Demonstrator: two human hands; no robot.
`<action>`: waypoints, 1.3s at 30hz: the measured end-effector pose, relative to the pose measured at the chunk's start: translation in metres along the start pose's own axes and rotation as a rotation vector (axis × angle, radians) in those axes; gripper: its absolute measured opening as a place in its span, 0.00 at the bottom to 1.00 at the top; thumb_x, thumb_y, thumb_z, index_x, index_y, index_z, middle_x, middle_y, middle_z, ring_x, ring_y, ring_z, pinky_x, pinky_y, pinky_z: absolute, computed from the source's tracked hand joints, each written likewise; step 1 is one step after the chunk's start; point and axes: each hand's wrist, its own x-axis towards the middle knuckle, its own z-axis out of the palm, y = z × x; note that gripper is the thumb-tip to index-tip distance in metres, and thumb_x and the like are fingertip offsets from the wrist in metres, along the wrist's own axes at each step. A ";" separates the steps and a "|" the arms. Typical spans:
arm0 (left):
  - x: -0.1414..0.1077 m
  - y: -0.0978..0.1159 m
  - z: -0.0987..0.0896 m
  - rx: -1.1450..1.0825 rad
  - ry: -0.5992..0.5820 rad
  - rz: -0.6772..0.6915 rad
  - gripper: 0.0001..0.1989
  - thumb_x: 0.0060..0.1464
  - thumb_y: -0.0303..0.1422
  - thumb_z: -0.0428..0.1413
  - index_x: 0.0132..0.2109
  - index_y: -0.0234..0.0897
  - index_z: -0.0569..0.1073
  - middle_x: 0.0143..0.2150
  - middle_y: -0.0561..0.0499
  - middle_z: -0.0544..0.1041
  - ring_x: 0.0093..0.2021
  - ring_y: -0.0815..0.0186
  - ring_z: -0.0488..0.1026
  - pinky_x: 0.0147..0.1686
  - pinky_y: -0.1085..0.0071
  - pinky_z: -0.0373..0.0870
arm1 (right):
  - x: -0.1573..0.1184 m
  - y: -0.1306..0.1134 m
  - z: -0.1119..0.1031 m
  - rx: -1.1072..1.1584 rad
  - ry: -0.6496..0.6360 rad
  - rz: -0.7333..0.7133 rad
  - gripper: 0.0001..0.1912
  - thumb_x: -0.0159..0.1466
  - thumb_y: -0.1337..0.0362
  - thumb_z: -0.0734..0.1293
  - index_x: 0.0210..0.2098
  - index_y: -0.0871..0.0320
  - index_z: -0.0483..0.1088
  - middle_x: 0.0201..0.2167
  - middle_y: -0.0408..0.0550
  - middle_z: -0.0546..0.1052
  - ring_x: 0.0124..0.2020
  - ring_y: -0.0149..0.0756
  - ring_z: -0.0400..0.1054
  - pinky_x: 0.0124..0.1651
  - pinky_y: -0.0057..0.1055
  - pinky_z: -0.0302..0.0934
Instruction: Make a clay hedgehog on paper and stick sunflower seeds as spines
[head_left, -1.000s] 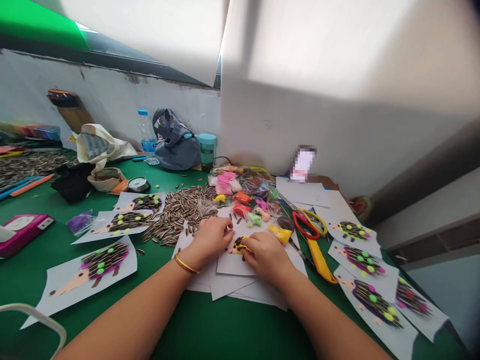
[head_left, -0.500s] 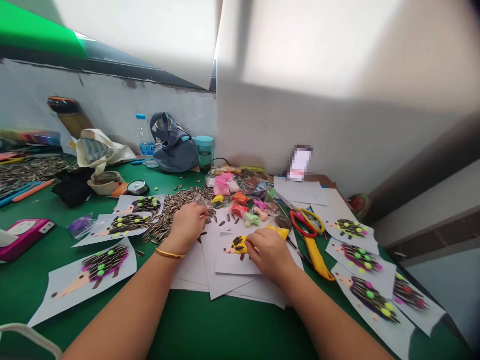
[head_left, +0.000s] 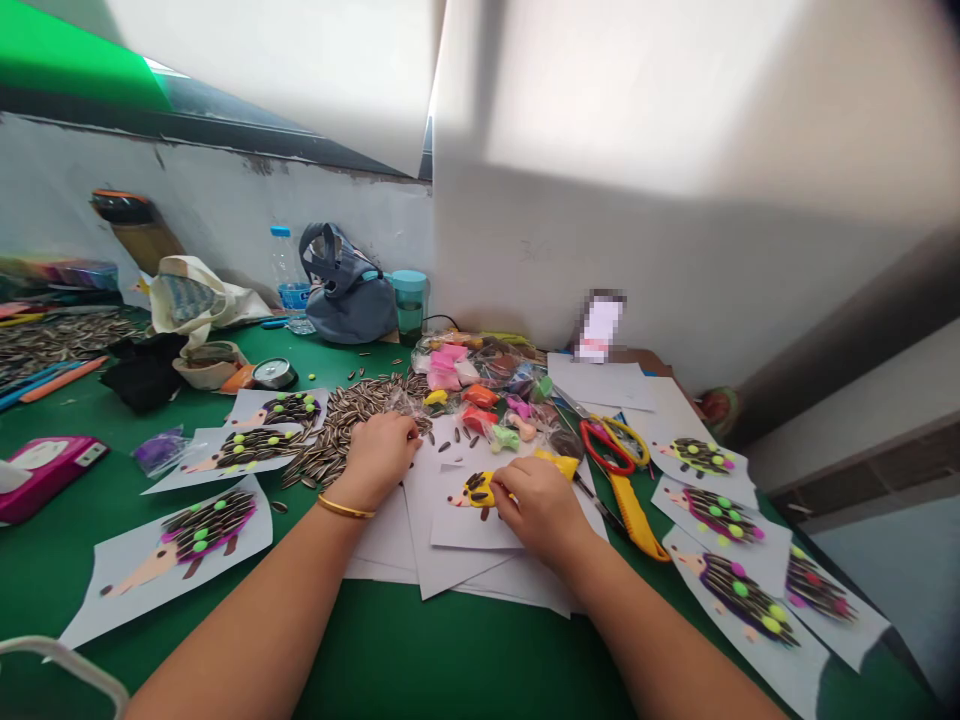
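Observation:
My right hand (head_left: 541, 505) is closed in a pinch over the yellow clay hedgehog (head_left: 475, 490), which sits on a white sheet (head_left: 457, 532). Several dark sunflower seeds stick in the hedgehog's back; its right part is hidden behind my fingers. What the pinch holds, if anything, does not show. My left hand (head_left: 381, 452), with a gold bangle at the wrist, has its thumb and fingertips together at the right edge of the sunflower seed pile (head_left: 360, 408). Nothing can be made out between them. A few loose seeds (head_left: 456, 436) lie on the paper between my hands.
Bagged coloured clay (head_left: 450, 368) lies behind the paper. Red and yellow scissors (head_left: 606, 447) and a yellow cutter (head_left: 637, 520) lie to the right. Finished hedgehog pictures (head_left: 202, 525) flank both sides. A phone (head_left: 600, 325), blue bag (head_left: 349, 300) and jar (head_left: 409, 305) stand at the back.
My left hand has shifted slightly right and down, away from the seed pile. My right hand stays over the yellow hedgehog.

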 end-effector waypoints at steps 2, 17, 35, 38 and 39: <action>0.000 0.001 0.001 0.008 0.021 0.005 0.10 0.58 0.37 0.52 0.37 0.41 0.78 0.42 0.44 0.79 0.47 0.53 0.73 0.43 0.61 0.64 | 0.000 0.000 0.000 0.001 0.001 -0.002 0.09 0.65 0.69 0.63 0.29 0.58 0.73 0.27 0.47 0.74 0.31 0.36 0.65 0.36 0.32 0.52; -0.002 0.011 -0.003 -0.173 0.177 0.057 0.11 0.56 0.27 0.51 0.39 0.41 0.78 0.43 0.48 0.80 0.47 0.56 0.73 0.48 0.61 0.65 | 0.001 0.000 -0.001 0.012 0.012 0.011 0.09 0.65 0.68 0.63 0.31 0.58 0.73 0.29 0.48 0.75 0.33 0.37 0.66 0.37 0.32 0.53; -0.044 0.075 0.000 -1.176 -0.125 0.217 0.12 0.54 0.35 0.59 0.46 0.38 0.78 0.39 0.49 0.81 0.39 0.63 0.77 0.40 0.67 0.76 | 0.000 -0.002 -0.007 0.271 0.191 0.072 0.10 0.70 0.62 0.61 0.35 0.55 0.71 0.32 0.48 0.77 0.36 0.39 0.68 0.41 0.35 0.58; -0.048 0.076 0.000 -1.099 -0.097 0.274 0.10 0.56 0.33 0.57 0.45 0.41 0.79 0.43 0.49 0.81 0.43 0.63 0.77 0.44 0.68 0.74 | -0.001 -0.001 -0.006 0.315 0.210 0.101 0.09 0.70 0.62 0.61 0.35 0.55 0.71 0.33 0.47 0.77 0.36 0.39 0.69 0.41 0.35 0.59; -0.048 0.076 0.000 -1.109 -0.097 0.249 0.09 0.56 0.34 0.58 0.44 0.40 0.78 0.41 0.50 0.81 0.42 0.63 0.77 0.42 0.69 0.74 | -0.001 -0.002 -0.006 0.319 0.214 0.102 0.09 0.70 0.62 0.61 0.36 0.55 0.71 0.33 0.48 0.77 0.36 0.39 0.69 0.41 0.35 0.59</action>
